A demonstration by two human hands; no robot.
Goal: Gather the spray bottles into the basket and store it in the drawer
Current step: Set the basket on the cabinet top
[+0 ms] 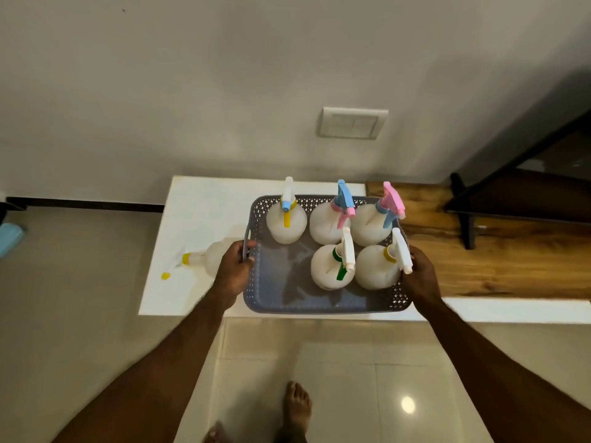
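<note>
Gripped basket (319,302); one bottle (211,255) lies outside.

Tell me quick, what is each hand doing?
Left hand: closed on the left handle of the basket.
Right hand: gripping the basket's right rim.

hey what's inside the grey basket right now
Five white spray bottles stand upright in the grey basket, grouped toward its back and right: one at back left, four clustered right. The front-left floor is bare. A sixth bottle lies outside, partly hidden behind the left hand.
</note>
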